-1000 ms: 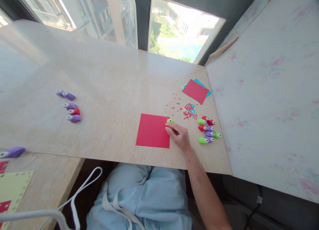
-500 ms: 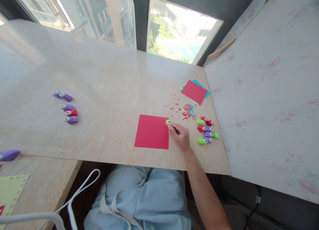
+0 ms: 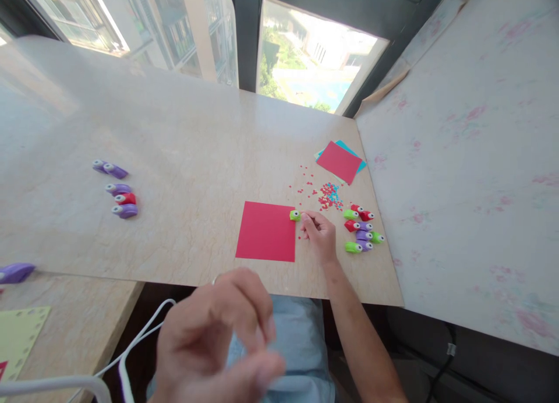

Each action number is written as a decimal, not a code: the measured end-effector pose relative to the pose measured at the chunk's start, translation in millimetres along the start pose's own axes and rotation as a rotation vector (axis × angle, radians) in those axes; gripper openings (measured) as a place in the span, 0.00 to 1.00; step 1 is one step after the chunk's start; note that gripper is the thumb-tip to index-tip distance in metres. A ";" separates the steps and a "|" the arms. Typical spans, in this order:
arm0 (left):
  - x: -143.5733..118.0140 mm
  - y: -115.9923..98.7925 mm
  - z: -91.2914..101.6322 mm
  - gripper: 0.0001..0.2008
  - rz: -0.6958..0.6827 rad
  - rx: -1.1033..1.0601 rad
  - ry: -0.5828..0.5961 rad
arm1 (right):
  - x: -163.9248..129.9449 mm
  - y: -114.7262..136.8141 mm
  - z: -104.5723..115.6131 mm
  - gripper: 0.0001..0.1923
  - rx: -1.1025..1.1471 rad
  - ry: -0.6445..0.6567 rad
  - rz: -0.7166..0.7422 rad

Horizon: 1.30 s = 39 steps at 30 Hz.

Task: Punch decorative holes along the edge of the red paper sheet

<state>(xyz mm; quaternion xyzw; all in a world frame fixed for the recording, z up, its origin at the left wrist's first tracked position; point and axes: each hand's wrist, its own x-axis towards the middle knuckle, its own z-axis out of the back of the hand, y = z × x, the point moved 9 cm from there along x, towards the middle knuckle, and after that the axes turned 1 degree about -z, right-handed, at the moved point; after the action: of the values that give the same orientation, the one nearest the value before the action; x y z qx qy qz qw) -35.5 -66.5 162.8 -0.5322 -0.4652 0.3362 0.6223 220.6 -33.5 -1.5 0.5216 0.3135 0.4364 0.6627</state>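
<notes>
A square sheet of red paper [image 3: 265,231] lies near the table's front edge. At its right edge sits a small green craft punch [image 3: 294,215]. My right hand [image 3: 322,235] is just right of the punch, thumb and forefinger pinched together by its end; whether they grip it or a tiny piece is hidden. A small red bit [image 3: 300,237] lies under that hand. My left hand [image 3: 218,336] is raised close to the camera and blurred, over my lap. Its fingers curl, the thumb stands apart from them, and nothing shows between.
Punched paper bits [image 3: 331,197] lie scattered behind my right hand. Beyond them is a stack of coloured paper [image 3: 339,162]. More craft punches [image 3: 364,235] cluster at right; others [image 3: 125,211] stand at left. A white cable [image 3: 140,333] loops at lower left, and a flowered wall [image 3: 463,176] bounds the right.
My left hand has come into view from below. My right hand has drawn back slightly to the right, leaving more of the green punch visible; the punch and red sheet stay put.
</notes>
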 end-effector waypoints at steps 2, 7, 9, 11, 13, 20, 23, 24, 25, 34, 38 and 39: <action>11.8 25.8 10.4 0.11 0.047 0.018 -0.136 | 4.4 -4.1 1.5 0.19 0.056 0.008 -0.078; 33.1 86.8 30.9 0.11 0.147 0.220 -0.266 | 13.1 -9.5 -3.2 0.23 0.077 0.116 -0.222; 45.6 108.8 26.8 0.12 0.161 0.391 -0.199 | 14.9 -9.4 -6.1 0.23 0.069 0.166 -0.255; 59.1 128.1 15.5 0.10 0.137 0.573 -0.091 | 16.1 -9.6 -7.5 0.24 0.071 0.195 -0.288; 69.6 146.5 6.1 0.07 0.127 0.730 -0.020 | 17.2 -10.1 -8.5 0.24 0.065 0.217 -0.315; 80.8 175.2 -2.5 0.08 0.087 0.869 0.012 | 19.3 -12.3 -8.9 0.24 -0.022 0.232 -0.354; 79.4 176.6 -1.1 0.08 0.104 0.834 0.020 | 19.2 -10.6 -10.0 0.23 -0.025 0.236 -0.332; 79.0 176.5 -1.2 0.08 0.107 0.828 0.023 | 19.1 -10.3 -10.3 0.23 -0.023 0.238 -0.323; 78.7 176.3 -1.4 0.08 0.108 0.827 0.024 | 18.9 -10.3 -10.8 0.23 -0.022 0.242 -0.316; 77.7 176.9 -6.3 0.08 0.092 0.879 0.015 | 17.5 -8.2 -13.9 0.30 -0.030 0.248 -0.258; 78.0 177.5 -5.4 0.08 0.096 0.866 0.008 | 13.8 -8.8 -15.8 0.26 -0.106 0.299 -0.221; 77.9 177.7 -5.1 0.08 0.095 0.860 0.006 | 13.1 -9.1 -15.4 0.25 -0.113 0.304 -0.207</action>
<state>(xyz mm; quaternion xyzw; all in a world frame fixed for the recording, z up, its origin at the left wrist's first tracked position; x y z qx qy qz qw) 9.5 39.7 6.7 -0.2461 -0.2560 0.5262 0.7726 215.0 -16.0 -13.7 0.3763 0.4371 0.4565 0.6774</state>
